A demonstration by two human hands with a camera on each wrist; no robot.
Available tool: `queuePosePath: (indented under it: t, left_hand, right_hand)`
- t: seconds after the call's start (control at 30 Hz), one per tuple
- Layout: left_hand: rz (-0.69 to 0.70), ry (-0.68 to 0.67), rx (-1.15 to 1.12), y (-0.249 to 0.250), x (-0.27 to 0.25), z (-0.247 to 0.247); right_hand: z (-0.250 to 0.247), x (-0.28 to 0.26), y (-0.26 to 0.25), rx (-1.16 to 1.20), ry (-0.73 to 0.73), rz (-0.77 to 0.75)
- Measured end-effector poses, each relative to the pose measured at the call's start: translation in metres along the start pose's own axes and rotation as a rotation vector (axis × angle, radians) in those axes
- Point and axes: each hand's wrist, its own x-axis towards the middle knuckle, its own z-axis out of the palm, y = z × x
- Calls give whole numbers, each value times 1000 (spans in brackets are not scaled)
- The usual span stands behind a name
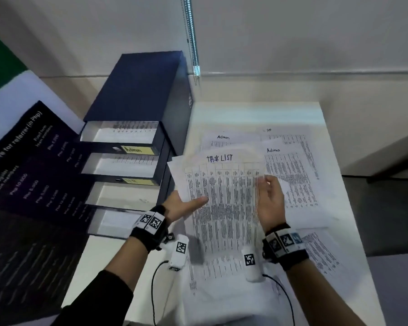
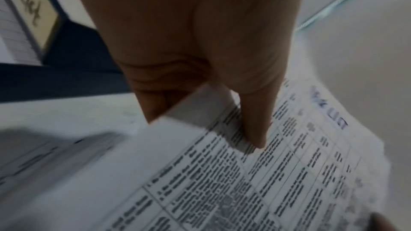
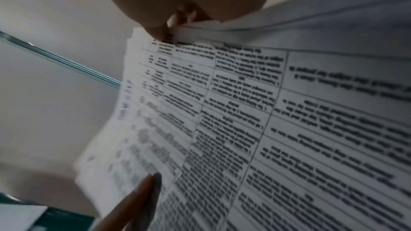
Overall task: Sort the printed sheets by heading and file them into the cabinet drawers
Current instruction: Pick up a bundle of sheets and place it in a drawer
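Both hands hold a stack of printed sheets headed "TASK LIST" [image 1: 224,203] above the white table [image 1: 257,114]. My left hand [image 1: 193,203] grips its left edge, thumb on top [image 2: 255,129] and fingers underneath. My right hand [image 1: 267,184] pinches the stack's right edge [image 3: 200,31] between thumb and fingers. To the left stands a dark blue drawer cabinet [image 1: 139,90] with several drawers pulled out. Yellow labels read "Admin" [image 1: 137,149] and "HR" [image 1: 132,181]; the left wrist view shows a "Task List" label [image 2: 31,6]. Loose sheets headed "Admin" [image 1: 223,137] [image 1: 273,150] lie on the table.
A dark printed poster [image 1: 28,172] leans at the left of the cabinet. A beaded blind chain [image 1: 191,36] hangs down the wall behind it. More printed sheets [image 1: 320,252] cover the table near its right edge. Thin black cables [image 1: 285,292] trail from both wrists.
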Motion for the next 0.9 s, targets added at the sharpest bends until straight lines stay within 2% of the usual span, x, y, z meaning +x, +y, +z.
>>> queuePosePath:
  t: [0.07, 0.13, 0.2, 0.33, 0.4, 0.53, 0.6, 0.67, 0.73, 0.8, 0.9]
  left_hand:
    - [55, 21, -72, 20, -20, -12]
    - [84, 74, -91, 23, -36, -29]
    - [71, 121, -144, 12, -49, -49]
    - [-103, 130, -216, -40, -88, -86]
    - [-195, 173, -236, -78, -106, -110]
    - [-279, 332, -286, -130, -143, -156]
    - [-269, 436, -325, -145, -162, -177]
    - [-244, 469, -403, -156, -176, -198]
    - [-246, 392, -446, -165, -184, -218]
    - [-261, 248, -457, -167, -190, -231]
    - [-250, 139, -378, -162, -188, -238]
  right_hand:
    - [8, 4, -13, -23, -122, 86]
    - [20, 5, -2, -241, -341, 182]
    - [37, -4, 25, -466, -589, 165]
    - [83, -62, 84, -486, -986, 259]
    - [109, -98, 103, -510, -1075, 255]
    - [161, -141, 106, -446, -1093, 356]
    - [183, -148, 91, -366, -1029, 407]
    - [202, -150, 70, -233, -945, 447]
    - [218, -143, 55, -33, -833, 580]
    - [228, -133, 40, 110, -729, 745]
    - [240, -115, 27, 163, -665, 914]
